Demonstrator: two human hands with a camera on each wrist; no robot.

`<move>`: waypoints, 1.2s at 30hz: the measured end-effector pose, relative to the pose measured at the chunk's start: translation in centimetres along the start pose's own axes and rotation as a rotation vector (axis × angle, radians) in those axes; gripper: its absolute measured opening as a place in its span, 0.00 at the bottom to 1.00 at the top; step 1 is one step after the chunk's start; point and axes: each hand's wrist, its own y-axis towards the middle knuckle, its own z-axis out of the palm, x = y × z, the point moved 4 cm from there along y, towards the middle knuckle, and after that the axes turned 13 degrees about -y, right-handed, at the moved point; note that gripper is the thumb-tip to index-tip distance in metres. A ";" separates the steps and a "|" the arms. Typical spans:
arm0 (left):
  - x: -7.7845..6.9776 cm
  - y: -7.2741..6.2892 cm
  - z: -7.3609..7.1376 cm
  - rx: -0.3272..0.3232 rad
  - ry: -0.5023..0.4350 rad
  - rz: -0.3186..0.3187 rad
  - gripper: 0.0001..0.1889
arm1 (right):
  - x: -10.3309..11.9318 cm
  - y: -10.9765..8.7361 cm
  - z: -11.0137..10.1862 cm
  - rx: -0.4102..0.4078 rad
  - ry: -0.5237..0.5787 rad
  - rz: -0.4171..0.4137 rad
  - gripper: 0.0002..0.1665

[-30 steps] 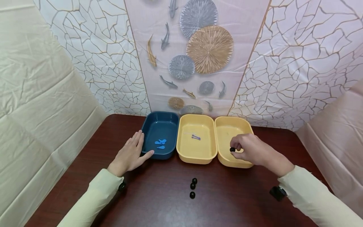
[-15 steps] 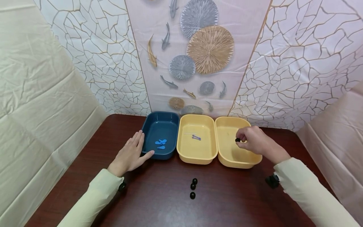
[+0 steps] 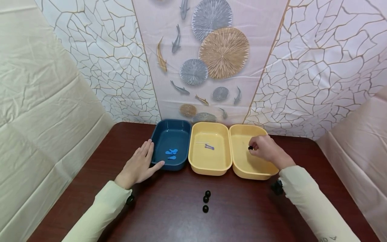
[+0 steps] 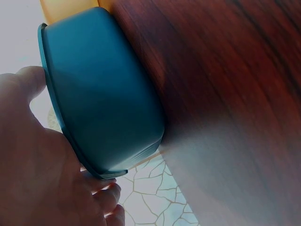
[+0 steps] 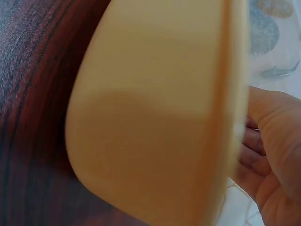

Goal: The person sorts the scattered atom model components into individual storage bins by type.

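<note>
My right hand (image 3: 265,149) pinches a small black ball (image 3: 250,148) between thumb and fingers, over the right yellow bin (image 3: 240,168). In the right wrist view the bin's wall hides the fingertips and the ball. My left hand (image 3: 138,164) lies with straight fingers along the left and front rim of the dark blue bin (image 3: 170,165); its thumb touches that rim in the left wrist view. Inside the blue bin are several small blue drop-shaped pieces (image 3: 171,153). Three more black balls (image 3: 206,199) rest on the table in front of the bins.
Between the blue bin and the right one stands another yellow bin (image 3: 210,170), holding small purple pieces (image 3: 209,146) and a thin white stick (image 3: 202,143). The bins stand side by side on a dark brown table (image 3: 169,208), near a patterned cloth backdrop (image 3: 199,84).
My right hand, still pinching the black ball, first shifted right and away from me, then slightly left over the right yellow bin. The left hand stays in place.
</note>
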 end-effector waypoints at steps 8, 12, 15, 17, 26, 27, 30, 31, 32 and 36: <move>0.1 0.0 0.2 0.002 -0.003 0.003 0.50 | -0.9 0.5 2.0 0.022 -0.017 0.028 0.06; -0.1 -0.1 0.2 0.004 -0.004 0.005 0.50 | -1.1 0.4 2.4 0.033 -0.017 0.033 0.07; -0.2 -0.1 0.2 0.007 -0.007 0.008 0.51 | -1.1 0.1 2.1 0.038 -0.003 0.045 0.09; -0.3 -0.1 0.2 0.008 -0.009 0.009 0.50 | -1.1 0.0 1.5 0.037 0.002 0.060 0.11; -0.3 -0.1 -0.1 -0.012 0.006 0.013 0.50 | -0.2 -0.2 -2.7 -0.010 -0.036 0.035 0.13; -0.2 0.0 -0.1 -0.012 0.005 0.013 0.50 | 0.0 -0.3 -3.1 -0.011 -0.035 0.029 0.13; -0.1 0.0 0.0 -0.007 0.002 0.010 0.50 | 0.7 -0.6 -4.2 -0.015 -0.034 0.003 0.13; -0.1 0.0 0.0 -0.007 0.002 0.011 0.50 | 1.1 -0.7 -4.6 -0.014 -0.033 -0.004 0.13; -0.1 0.0 0.0 -0.008 0.003 0.011 0.50 | 1.4 -0.8 -5.0 -0.013 -0.034 -0.011 0.13; -0.4 -0.1 -0.3 -0.014 0.006 0.012 0.49 | 2.8 -1.3 -6.6 -0.025 -0.042 -0.050 0.12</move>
